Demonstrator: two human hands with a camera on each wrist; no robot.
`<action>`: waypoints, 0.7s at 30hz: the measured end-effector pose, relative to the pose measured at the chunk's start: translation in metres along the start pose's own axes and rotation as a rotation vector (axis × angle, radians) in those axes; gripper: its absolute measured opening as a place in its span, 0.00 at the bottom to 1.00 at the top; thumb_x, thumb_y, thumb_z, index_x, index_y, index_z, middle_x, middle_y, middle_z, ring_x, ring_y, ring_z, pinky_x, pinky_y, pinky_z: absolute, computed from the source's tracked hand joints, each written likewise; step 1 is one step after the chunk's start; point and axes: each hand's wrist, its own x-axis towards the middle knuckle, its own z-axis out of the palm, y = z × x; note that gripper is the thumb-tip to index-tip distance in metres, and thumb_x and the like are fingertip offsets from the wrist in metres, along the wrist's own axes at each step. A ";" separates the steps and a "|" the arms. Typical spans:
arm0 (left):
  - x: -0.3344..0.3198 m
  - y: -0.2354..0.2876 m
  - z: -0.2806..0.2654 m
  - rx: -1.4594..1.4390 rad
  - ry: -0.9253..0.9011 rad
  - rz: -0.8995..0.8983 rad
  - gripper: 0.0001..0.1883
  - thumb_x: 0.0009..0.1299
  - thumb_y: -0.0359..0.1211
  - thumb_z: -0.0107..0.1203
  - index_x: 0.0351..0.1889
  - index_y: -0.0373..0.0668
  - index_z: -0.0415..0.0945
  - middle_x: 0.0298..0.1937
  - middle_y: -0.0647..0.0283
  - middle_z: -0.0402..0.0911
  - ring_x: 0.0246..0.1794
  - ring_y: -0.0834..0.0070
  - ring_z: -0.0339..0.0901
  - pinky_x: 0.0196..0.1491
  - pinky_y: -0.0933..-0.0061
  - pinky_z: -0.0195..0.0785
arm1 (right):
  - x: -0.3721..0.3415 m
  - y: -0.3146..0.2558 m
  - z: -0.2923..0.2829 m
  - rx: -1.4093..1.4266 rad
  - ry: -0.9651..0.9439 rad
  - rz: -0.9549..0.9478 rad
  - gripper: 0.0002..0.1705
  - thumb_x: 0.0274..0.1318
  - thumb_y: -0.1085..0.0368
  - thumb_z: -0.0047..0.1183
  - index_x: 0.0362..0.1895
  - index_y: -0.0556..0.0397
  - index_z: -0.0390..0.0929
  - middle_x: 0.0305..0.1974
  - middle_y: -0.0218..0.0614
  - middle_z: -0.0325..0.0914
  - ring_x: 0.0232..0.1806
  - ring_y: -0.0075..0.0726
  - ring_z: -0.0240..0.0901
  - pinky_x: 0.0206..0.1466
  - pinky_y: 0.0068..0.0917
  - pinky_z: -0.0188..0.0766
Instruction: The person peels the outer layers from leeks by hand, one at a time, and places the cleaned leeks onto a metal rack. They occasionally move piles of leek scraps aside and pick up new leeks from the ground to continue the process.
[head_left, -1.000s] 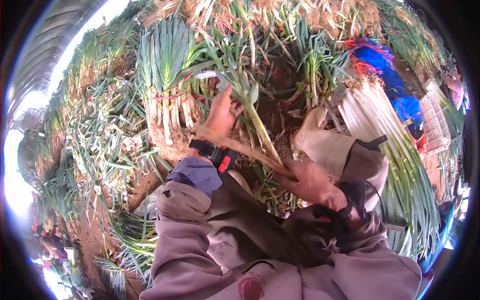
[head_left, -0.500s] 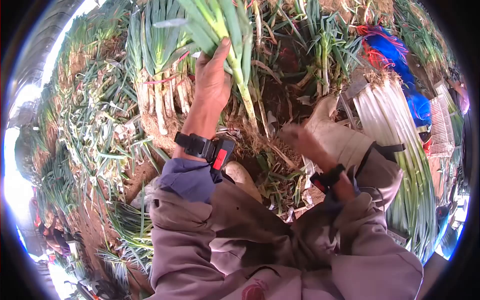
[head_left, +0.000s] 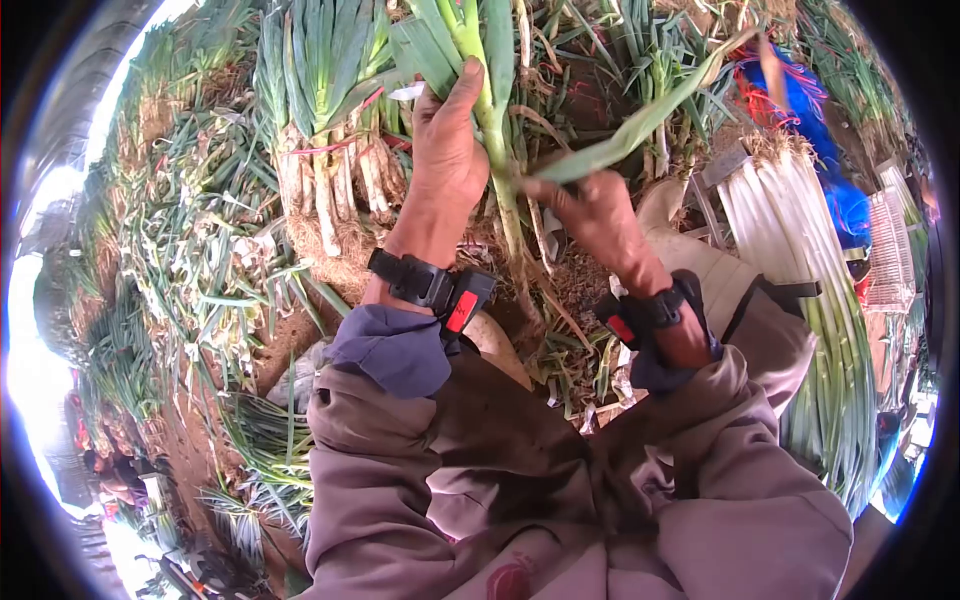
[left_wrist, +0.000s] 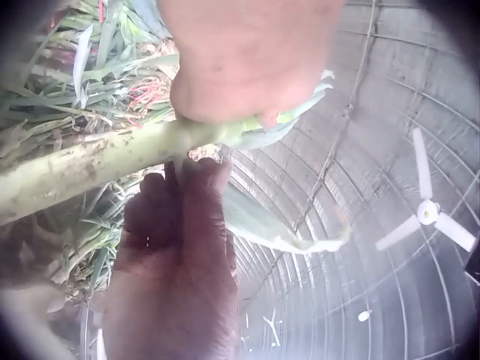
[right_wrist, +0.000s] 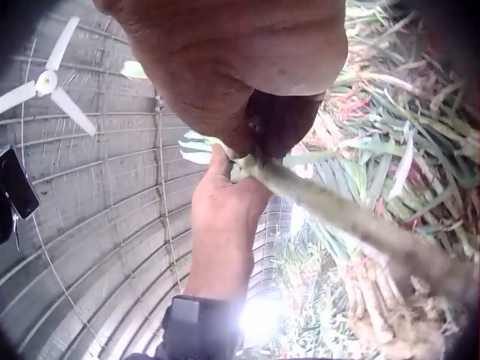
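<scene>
The left hand [head_left: 448, 160] grips a leek [head_left: 489, 118] near where its green leaves fan out; the stalk slants down toward the roots. Just right of the stalk, the right hand [head_left: 598, 225] pinches a long leaf [head_left: 640, 125] that sticks out up and to the right. Seen from the left wrist, the right hand [left_wrist: 176, 255] is close below the left hand [left_wrist: 247, 60], against the leek stalk [left_wrist: 82, 169]. From the right wrist, the left hand [right_wrist: 225, 225] shows behind the right hand [right_wrist: 240, 52], with the stalk [right_wrist: 360, 217] crossing blurred.
Tied leeks with roots [head_left: 325, 190] stand upper left. Cleaned white-stemmed leeks [head_left: 790, 230] lie right, near blue netting [head_left: 845, 210] and a boot [head_left: 700, 255]. Loose leaves and trimmings [head_left: 200, 240] cover the left ground. A ceiling fan [left_wrist: 427, 212] hangs overhead.
The left hand rose with the leek, then shifted slightly right. The right hand left the root end, moved up beside the stalk and now pinches a leaf angled outward.
</scene>
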 end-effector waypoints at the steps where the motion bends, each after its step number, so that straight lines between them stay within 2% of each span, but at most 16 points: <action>1: 0.003 -0.001 -0.004 -0.001 0.012 0.004 0.21 0.69 0.35 0.67 0.58 0.43 0.77 0.50 0.68 0.82 0.52 0.72 0.78 0.59 0.62 0.71 | -0.014 0.019 0.006 0.172 -0.022 -0.027 0.10 0.62 0.60 0.63 0.43 0.51 0.85 0.39 0.38 0.86 0.42 0.36 0.81 0.47 0.33 0.75; 2: 0.006 0.000 -0.005 -0.004 0.012 0.014 0.21 0.69 0.35 0.67 0.58 0.43 0.77 0.50 0.68 0.82 0.52 0.72 0.78 0.59 0.62 0.71 | -0.032 0.047 0.018 0.342 -0.051 -0.058 0.10 0.63 0.59 0.62 0.43 0.50 0.84 0.39 0.41 0.85 0.43 0.42 0.82 0.48 0.36 0.76; 4: 0.008 0.005 -0.008 -0.004 0.029 0.027 0.21 0.69 0.35 0.68 0.58 0.45 0.77 0.52 0.69 0.82 0.51 0.72 0.78 0.57 0.62 0.72 | -0.082 0.079 0.028 -0.331 -0.290 0.280 0.13 0.62 0.55 0.60 0.43 0.50 0.83 0.38 0.45 0.84 0.44 0.50 0.82 0.51 0.38 0.76; 5: 0.015 0.006 -0.015 0.001 0.008 0.065 0.20 0.69 0.35 0.67 0.58 0.45 0.77 0.52 0.69 0.81 0.50 0.72 0.78 0.54 0.61 0.74 | -0.126 0.137 0.044 -0.390 -0.386 0.156 0.15 0.59 0.54 0.60 0.41 0.52 0.82 0.36 0.49 0.82 0.43 0.57 0.81 0.48 0.44 0.76; 6: 0.016 0.008 -0.012 -0.002 -0.001 0.079 0.20 0.69 0.35 0.67 0.58 0.45 0.77 0.52 0.69 0.81 0.50 0.72 0.78 0.54 0.61 0.74 | -0.186 0.209 0.054 -0.641 -0.668 0.196 0.24 0.55 0.50 0.63 0.48 0.52 0.79 0.37 0.50 0.81 0.42 0.55 0.80 0.49 0.44 0.73; 7: 0.015 0.011 -0.010 -0.010 0.013 0.123 0.20 0.69 0.35 0.67 0.58 0.45 0.76 0.52 0.68 0.81 0.49 0.71 0.79 0.52 0.61 0.75 | -0.211 0.213 0.049 -0.611 -0.814 0.363 0.25 0.56 0.49 0.62 0.51 0.52 0.79 0.41 0.50 0.81 0.45 0.53 0.80 0.51 0.44 0.73; 8: 0.014 0.014 -0.010 -0.017 0.031 0.160 0.20 0.70 0.35 0.66 0.58 0.44 0.76 0.52 0.67 0.81 0.48 0.71 0.79 0.50 0.62 0.75 | -0.211 0.197 0.044 -0.514 -0.749 0.466 0.27 0.57 0.48 0.62 0.54 0.53 0.78 0.44 0.50 0.81 0.47 0.51 0.80 0.53 0.44 0.73; 9: 0.008 0.021 -0.003 0.016 0.098 0.092 0.19 0.72 0.34 0.63 0.59 0.42 0.75 0.51 0.66 0.82 0.47 0.69 0.80 0.51 0.61 0.76 | -0.202 0.185 0.037 -0.425 -0.623 0.509 0.29 0.58 0.48 0.62 0.56 0.53 0.77 0.48 0.50 0.81 0.50 0.50 0.80 0.55 0.45 0.73; 11: 0.000 0.014 -0.005 -0.018 0.100 0.048 0.18 0.73 0.34 0.62 0.59 0.41 0.75 0.51 0.65 0.82 0.48 0.70 0.80 0.52 0.62 0.76 | -0.147 0.133 0.015 -0.178 -0.387 0.561 0.32 0.60 0.46 0.61 0.61 0.53 0.76 0.55 0.49 0.81 0.55 0.46 0.79 0.59 0.45 0.72; 14: -0.004 0.006 0.013 -0.137 0.039 -0.041 0.15 0.75 0.35 0.59 0.56 0.39 0.75 0.51 0.63 0.82 0.48 0.71 0.81 0.53 0.64 0.78 | -0.051 0.054 -0.020 0.452 -0.058 0.295 0.30 0.67 0.50 0.58 0.63 0.57 0.74 0.54 0.41 0.81 0.54 0.33 0.76 0.60 0.33 0.72; 15: -0.007 0.000 0.014 -0.138 0.027 -0.068 0.15 0.75 0.36 0.59 0.56 0.40 0.76 0.49 0.63 0.83 0.47 0.71 0.81 0.52 0.65 0.78 | -0.024 0.028 -0.029 0.521 -0.028 0.210 0.29 0.69 0.51 0.57 0.64 0.58 0.73 0.54 0.39 0.81 0.54 0.29 0.75 0.60 0.29 0.72; 16: -0.009 -0.005 0.014 -0.137 0.019 -0.092 0.16 0.75 0.37 0.59 0.56 0.40 0.76 0.48 0.63 0.83 0.45 0.72 0.82 0.50 0.67 0.79 | 0.000 -0.002 -0.032 0.387 0.013 0.113 0.30 0.68 0.50 0.58 0.62 0.60 0.74 0.53 0.38 0.81 0.53 0.28 0.75 0.59 0.28 0.72; 17: -0.012 -0.008 0.017 -0.139 0.016 -0.098 0.16 0.75 0.37 0.59 0.56 0.40 0.76 0.48 0.63 0.83 0.45 0.72 0.82 0.50 0.67 0.79 | 0.019 -0.016 -0.036 0.231 0.027 0.035 0.25 0.66 0.55 0.61 0.59 0.60 0.76 0.50 0.35 0.80 0.50 0.25 0.75 0.57 0.24 0.72; 18: -0.016 -0.010 0.020 -0.169 0.000 -0.134 0.16 0.75 0.38 0.59 0.55 0.40 0.76 0.46 0.63 0.83 0.43 0.73 0.81 0.47 0.68 0.78 | 0.031 -0.015 -0.032 0.231 0.028 0.041 0.25 0.66 0.55 0.61 0.59 0.60 0.76 0.50 0.35 0.80 0.50 0.25 0.75 0.57 0.24 0.72; 20: -0.021 -0.008 0.021 -0.198 -0.002 -0.163 0.16 0.75 0.39 0.59 0.55 0.41 0.76 0.44 0.63 0.83 0.40 0.74 0.81 0.45 0.70 0.78 | 0.048 -0.011 -0.019 0.673 0.001 0.197 0.19 0.61 0.63 0.66 0.51 0.63 0.81 0.46 0.38 0.82 0.44 0.26 0.78 0.49 0.23 0.76; 21: -0.021 -0.006 0.020 -0.201 -0.027 -0.169 0.16 0.75 0.40 0.60 0.54 0.41 0.76 0.42 0.64 0.82 0.39 0.75 0.80 0.42 0.71 0.77 | 0.052 -0.012 -0.013 0.772 0.021 0.114 0.16 0.58 0.69 0.68 0.49 0.61 0.80 0.44 0.36 0.82 0.43 0.24 0.78 0.46 0.21 0.77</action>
